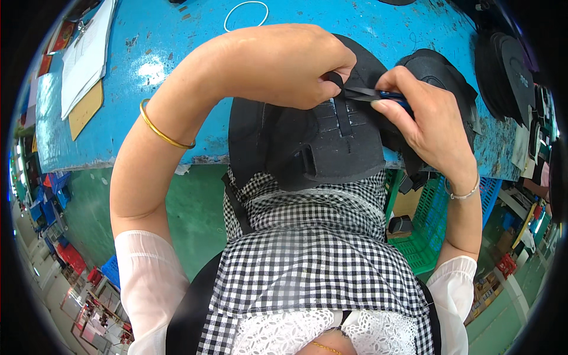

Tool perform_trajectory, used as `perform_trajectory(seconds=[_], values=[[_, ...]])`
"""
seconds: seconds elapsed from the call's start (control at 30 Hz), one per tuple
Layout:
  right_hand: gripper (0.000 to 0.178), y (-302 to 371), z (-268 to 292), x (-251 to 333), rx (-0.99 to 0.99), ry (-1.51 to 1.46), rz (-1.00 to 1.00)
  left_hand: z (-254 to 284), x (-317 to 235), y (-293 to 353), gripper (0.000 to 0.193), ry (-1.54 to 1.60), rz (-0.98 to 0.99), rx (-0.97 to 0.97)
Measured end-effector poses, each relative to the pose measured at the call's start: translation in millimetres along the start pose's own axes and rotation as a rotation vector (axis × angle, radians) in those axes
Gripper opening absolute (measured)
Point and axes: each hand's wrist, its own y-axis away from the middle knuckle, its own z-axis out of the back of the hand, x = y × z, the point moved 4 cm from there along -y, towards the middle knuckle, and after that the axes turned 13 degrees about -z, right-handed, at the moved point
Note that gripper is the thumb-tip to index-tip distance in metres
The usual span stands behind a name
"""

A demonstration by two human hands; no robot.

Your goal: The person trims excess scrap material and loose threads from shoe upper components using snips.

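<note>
My left hand point(316, 65) is closed, pinching the upper end of a black strap point(343, 115) and lifting it off a black fabric piece point(355, 155). That piece lies over the table's near edge and hangs toward my lap. It carries pale marks near the strap and a small upright loop at its lower part. From the right, my right hand point(423, 112) grips small scissors point(387, 94) with a dark blue handle. Their blades point left and reach to the strap just below my left fingertips. Whether the blades touch the strap, I cannot tell.
More black pieces point(441, 68) lie to the right on the blue table point(160, 53), beside a stack of black rounded panels point(503, 77). A white ring point(245, 5) rests at the back. Papers on a clipboard point(89, 56) are at the left. Below right stands a green basket point(423, 222).
</note>
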Motion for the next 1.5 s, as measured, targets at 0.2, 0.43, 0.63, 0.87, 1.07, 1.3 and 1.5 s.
perform_trajectory(seconds=[0.2, 0.43, 0.63, 0.87, 1.07, 1.3, 1.5], values=[[0.027, -9.8, -9.2, 4.4, 0.082, 0.043, 0.031, -0.6, 2.9, 2.7, 0.011, 0.035, -0.116, -0.083], [0.020, 10.9, 6.9, 35.5, 0.008, -0.006, 0.076, -3.9, 16.1, 20.2, 0.013, 0.507, 0.044, -0.360], [0.039, 35.8, -37.7, 75.0, -0.004, 0.359, 0.131, 23.4, 18.6, 36.1, 0.006, 0.944, 0.082, -0.770], [0.029, 27.0, -47.4, 82.7, -0.102, 0.511, 0.134, 65.1, -20.0, 62.1, 0.015, 0.704, -0.059, -1.204], [0.021, 16.0, -30.7, 49.7, -0.134, 0.057, 0.049, 49.6, -24.8, 62.3, 0.011, 0.658, -0.051, -1.079], [0.022, 36.5, 41.4, -50.3, -0.216, -0.608, -0.496, 14.1, -70.5, 40.8, 0.013, 0.403, -0.297, -0.745], [0.019, 58.0, 50.8, -105.5, -0.082, -0.410, -0.732, -60.3, -105.4, -11.5, 0.012, 0.184, -0.411, -0.381]])
